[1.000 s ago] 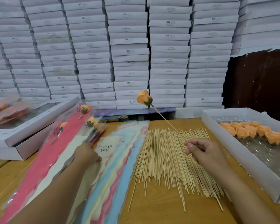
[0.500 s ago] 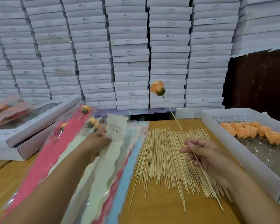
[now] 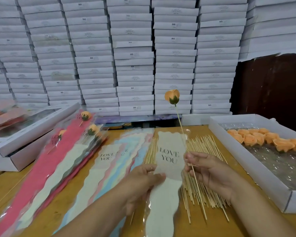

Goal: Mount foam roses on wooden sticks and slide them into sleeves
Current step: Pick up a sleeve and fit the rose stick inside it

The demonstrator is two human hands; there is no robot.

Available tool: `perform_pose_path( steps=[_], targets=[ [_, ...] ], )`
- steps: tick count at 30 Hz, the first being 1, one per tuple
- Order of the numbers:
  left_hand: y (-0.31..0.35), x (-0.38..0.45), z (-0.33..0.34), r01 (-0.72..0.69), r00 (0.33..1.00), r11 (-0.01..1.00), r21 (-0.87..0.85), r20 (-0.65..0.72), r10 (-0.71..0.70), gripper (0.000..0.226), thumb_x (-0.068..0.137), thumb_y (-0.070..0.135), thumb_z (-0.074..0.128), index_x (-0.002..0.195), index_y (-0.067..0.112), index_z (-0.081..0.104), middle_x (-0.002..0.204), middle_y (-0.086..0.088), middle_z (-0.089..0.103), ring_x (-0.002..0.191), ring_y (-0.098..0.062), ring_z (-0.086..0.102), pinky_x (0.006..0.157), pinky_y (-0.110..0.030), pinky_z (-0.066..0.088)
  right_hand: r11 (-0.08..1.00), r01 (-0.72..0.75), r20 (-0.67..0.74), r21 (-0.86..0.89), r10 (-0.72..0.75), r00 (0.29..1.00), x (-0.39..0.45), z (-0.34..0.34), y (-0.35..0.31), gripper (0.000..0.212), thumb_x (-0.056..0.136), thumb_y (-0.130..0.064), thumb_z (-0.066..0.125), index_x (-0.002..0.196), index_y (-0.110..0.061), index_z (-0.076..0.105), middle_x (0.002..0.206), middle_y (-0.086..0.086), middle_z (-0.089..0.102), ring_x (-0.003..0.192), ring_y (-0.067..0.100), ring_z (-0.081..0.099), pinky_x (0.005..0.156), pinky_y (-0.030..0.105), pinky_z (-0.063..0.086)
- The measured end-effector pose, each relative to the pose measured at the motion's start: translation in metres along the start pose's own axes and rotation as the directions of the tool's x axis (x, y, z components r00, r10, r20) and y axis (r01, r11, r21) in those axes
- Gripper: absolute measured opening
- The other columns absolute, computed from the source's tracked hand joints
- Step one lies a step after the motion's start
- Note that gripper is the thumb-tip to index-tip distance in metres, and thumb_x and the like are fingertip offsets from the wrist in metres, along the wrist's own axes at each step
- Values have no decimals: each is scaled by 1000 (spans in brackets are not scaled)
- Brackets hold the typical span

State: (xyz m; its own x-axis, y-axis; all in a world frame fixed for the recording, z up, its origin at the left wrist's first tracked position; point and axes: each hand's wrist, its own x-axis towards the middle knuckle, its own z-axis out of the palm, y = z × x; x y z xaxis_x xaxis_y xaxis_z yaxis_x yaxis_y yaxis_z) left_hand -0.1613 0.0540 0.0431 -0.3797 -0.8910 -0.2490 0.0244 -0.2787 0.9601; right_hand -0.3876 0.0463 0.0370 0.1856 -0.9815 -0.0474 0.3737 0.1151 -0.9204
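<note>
The left hand (image 3: 143, 178) pinches a cream sleeve (image 3: 167, 168) printed "LOVE YOU" between thumb and fingers, held over the wooden sticks (image 3: 203, 151) spread on the surface (image 3: 212, 224). The right hand (image 3: 210, 170) grips one stick (image 3: 179, 122) that carries an orange foam rose (image 3: 172, 96) upright, its shaft just beside the sleeve's top edge, perhaps touching. The stacked white boxes (image 3: 132, 55) behind read "SGS"; loose roses (image 3: 263, 139) lie in a white tray (image 3: 246, 165) on the right.
</note>
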Motion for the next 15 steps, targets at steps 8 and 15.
perform_pose_path(
  steps=[8,15],
  targets=[
    [5,0,6,-6,998,998,68,-55,10,22,96,18,67,116,9,69,95,-6,79,78,-16,76,56,-23,55,986,-43,3,-161,45,999,-2,0,2,25,71,-13,76,94,-3,79,90,17,75,69,17,71,58,21,58],
    [14,16,3,-79,989,996,29,-121,82,22,99,22,61,111,6,71,100,-17,77,86,-30,75,73,-37,61,992,-35,10,-125,36,999,-1,6,6,22,74,-15,77,94,-8,80,101,18,75,73,18,72,61,21,58]
  ],
)
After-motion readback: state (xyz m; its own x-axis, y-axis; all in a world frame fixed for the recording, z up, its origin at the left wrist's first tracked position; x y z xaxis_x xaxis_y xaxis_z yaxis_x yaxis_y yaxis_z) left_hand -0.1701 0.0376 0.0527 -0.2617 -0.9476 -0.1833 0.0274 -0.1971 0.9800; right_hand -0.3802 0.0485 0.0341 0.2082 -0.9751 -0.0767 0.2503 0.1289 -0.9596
